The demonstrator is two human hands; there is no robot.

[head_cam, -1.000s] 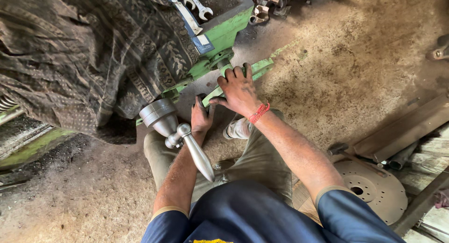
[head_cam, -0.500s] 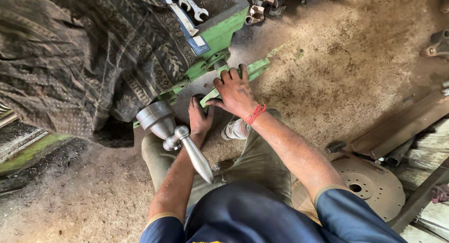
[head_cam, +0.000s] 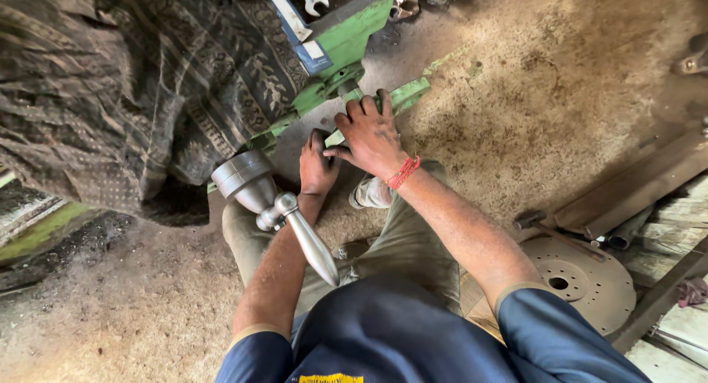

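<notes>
Here the right hand [head_cam: 372, 136] lies palm down with its fingers [head_cam: 358, 112] spread flat and open on a green metal bar [head_cam: 404, 95], gripping nothing; a red thread band [head_cam: 403, 172] circles its wrist. The bar's long axis runs slantwise, its far end pointing up and away to the right of the fingers, its near end passing under the palm toward the left hand [head_cam: 317, 164]. That hand sits just beside the right one, on its near left side, its fingers curled down against the dark metal under the bar; whether they clasp anything I cannot tell, as the right thumb and the hand's own back hide them. Just left of the left wrist a large steel socket on a ratchet handle [head_cam: 276, 212] leans by the knee, the socket's wide mouth pointing up and left, the tapered handle pointing down and right toward the person's body. Beyond the fingers, further up, stands a green machine frame [head_cam: 352, 30] with spanners [head_cam: 310, 0] lying on it, and a big worn tyre [head_cam: 133, 81] fills the space to the upper left. Well off to the right of the right forearm a round perforated metal disc [head_cam: 582, 280] lies on the dusty floor [head_cam: 538, 81], a hammer [head_cam: 532, 221] just above it.
</notes>
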